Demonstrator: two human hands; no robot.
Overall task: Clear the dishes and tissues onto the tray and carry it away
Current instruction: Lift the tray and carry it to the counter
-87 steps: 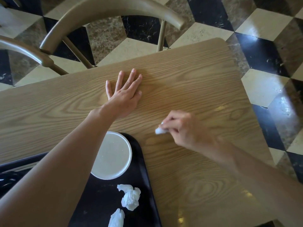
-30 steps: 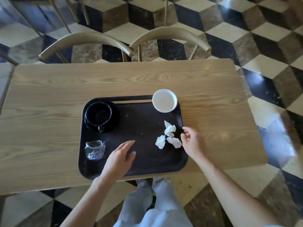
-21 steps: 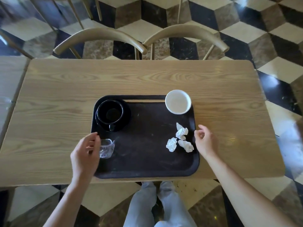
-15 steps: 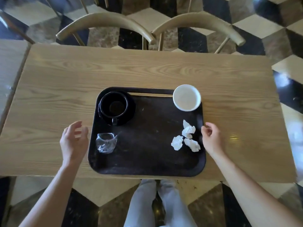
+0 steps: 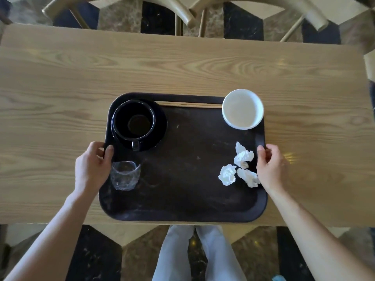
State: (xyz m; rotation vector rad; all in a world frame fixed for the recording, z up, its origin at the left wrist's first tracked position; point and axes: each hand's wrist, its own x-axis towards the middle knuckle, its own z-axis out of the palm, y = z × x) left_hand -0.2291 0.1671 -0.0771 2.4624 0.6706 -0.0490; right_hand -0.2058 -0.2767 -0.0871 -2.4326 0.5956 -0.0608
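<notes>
A dark tray (image 5: 182, 207) lies on the wooden table (image 5: 60, 78) near its front edge. On it stand a black cup on a black saucer (image 5: 134, 122) at the back left, a clear glass (image 5: 124, 175) at the front left, a white bowl (image 5: 242, 108) at the back right and three crumpled tissues (image 5: 237, 167) on the right. Wooden chopsticks (image 5: 188, 104) lie along the tray's far rim. My left hand (image 5: 91, 167) grips the tray's left rim, thumb on top. My right hand (image 5: 272, 165) grips the right rim.
Two tan chairs (image 5: 182, 11) stand behind the far edge of the table. The floor (image 5: 97, 250) has a black, cream and brown cube pattern. My light trouser legs (image 5: 194, 254) show below the table's front edge.
My right hand dropped the last tissue on the tray. Both hands then moved out to the tray's sides and closed on its left and right rims.
</notes>
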